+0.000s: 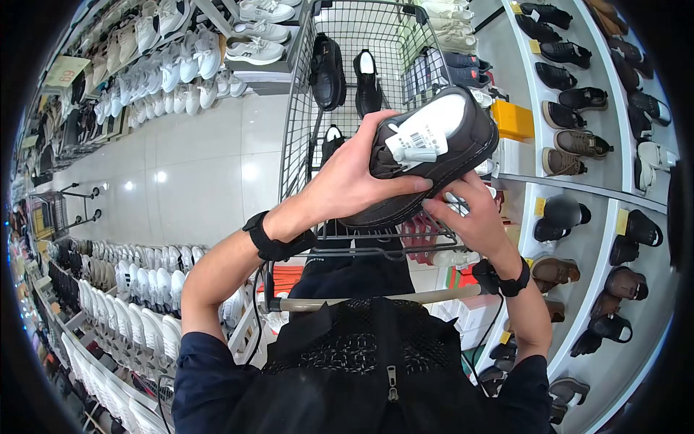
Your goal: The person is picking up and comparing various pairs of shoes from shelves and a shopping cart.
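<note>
A dark brown shoe [473, 134] with a white insole and a white barcode tag [419, 141] is held tilted above the shopping cart. My left hand [354, 173] wraps around its side, thumb along the upper near the sole edge. My right hand [473, 217] has its thumb and fingers closed at the shoe's lower edge; the exact contact is partly hidden. Beneath, in the wire cart [289, 130], lie a black shoe [327, 72], another black shoe with a white insole [369, 87], and a dark shoe [331, 142] partly covered by my left hand.
The cart's handle [383, 298] runs across in front of my body. Shelves of dark shoes [571, 98] rise close on the right, with a yellow box [512, 119] nearby. White sneakers [148, 282] line racks on the left, beside a tiled floor [217, 155].
</note>
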`<move>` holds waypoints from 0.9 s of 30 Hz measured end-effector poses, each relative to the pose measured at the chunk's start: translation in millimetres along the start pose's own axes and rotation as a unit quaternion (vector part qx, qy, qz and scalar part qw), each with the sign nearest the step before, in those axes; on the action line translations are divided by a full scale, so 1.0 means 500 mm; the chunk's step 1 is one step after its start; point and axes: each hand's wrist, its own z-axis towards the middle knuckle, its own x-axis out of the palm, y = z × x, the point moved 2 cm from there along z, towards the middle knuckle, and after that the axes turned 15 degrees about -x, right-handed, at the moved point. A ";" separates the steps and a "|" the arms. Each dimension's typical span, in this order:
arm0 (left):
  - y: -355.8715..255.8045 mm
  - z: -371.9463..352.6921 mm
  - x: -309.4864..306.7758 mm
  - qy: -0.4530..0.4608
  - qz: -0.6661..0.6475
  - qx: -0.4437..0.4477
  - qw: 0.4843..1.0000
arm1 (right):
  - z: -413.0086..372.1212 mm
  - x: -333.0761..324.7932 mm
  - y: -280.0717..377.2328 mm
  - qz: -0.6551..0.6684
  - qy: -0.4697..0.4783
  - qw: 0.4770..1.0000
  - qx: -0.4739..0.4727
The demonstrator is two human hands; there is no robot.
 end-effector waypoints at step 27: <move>0.004 -0.089 -0.042 -0.010 0.098 -0.008 0.995 | 0.088 -0.023 0.062 0.044 -0.017 0.996 0.074</move>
